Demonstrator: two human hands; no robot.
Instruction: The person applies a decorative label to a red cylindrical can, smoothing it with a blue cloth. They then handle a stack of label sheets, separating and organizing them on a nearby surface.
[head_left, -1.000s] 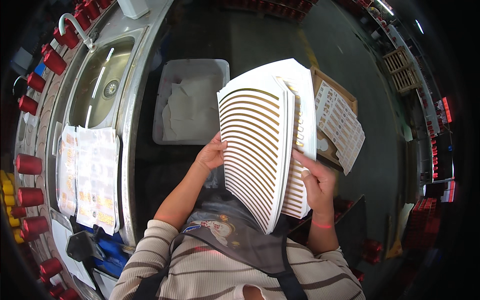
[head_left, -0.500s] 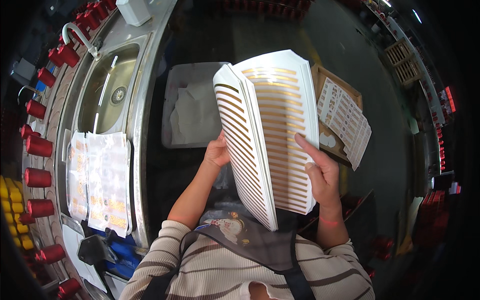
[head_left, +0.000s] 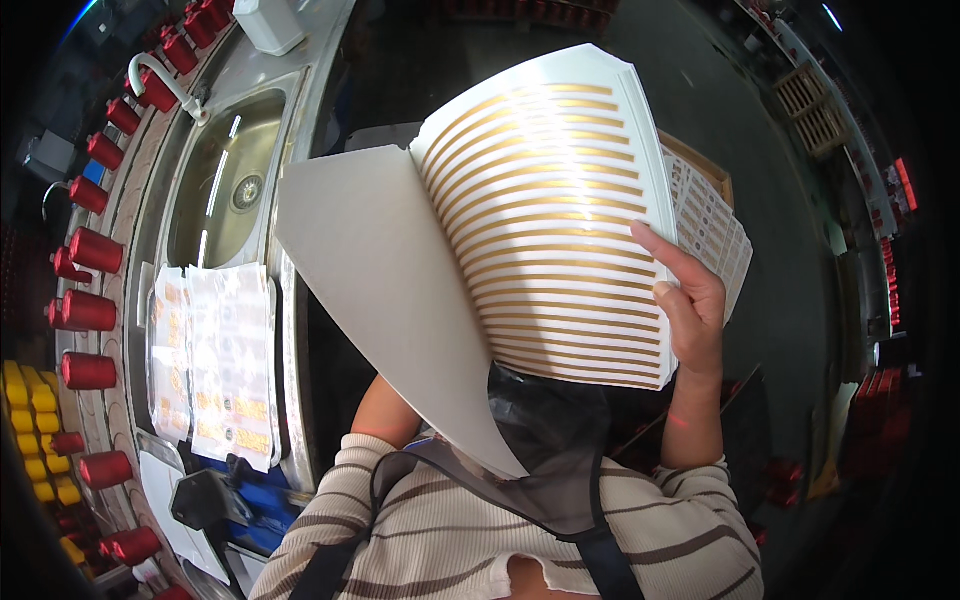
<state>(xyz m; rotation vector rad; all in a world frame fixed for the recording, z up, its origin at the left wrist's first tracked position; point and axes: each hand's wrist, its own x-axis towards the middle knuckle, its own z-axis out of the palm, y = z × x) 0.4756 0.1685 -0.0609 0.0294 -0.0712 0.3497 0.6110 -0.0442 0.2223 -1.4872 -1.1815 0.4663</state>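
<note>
A stack of white sheets printed with gold stripes (head_left: 560, 240) is held up in front of me, bent and fanned open. My right hand (head_left: 695, 300) grips its right edge, thumb folded and index finger stretched along the front of the top sheet. On the left, a flap of sheets with a plain grey-white underside (head_left: 385, 270) is turned over, joining the striped part along a curved fold. My left forearm (head_left: 388, 412) goes up behind this flap. The flap covers my left hand, so its fingers are hidden.
At left, a steel sink (head_left: 235, 190) with a white tap (head_left: 165, 75) adjoins a counter bearing printed sheets (head_left: 230, 365). Red cylindrical pieces (head_left: 90, 370) line a conveyor beyond. Behind the stack, more printed sheets (head_left: 735, 265) lie in a cardboard box (head_left: 700, 165).
The stack has opened wider and come up and closer. Its left part has swung over to the left, turning its plain underside up. My left hand has gone behind it; my right moved slightly up and right.
</note>
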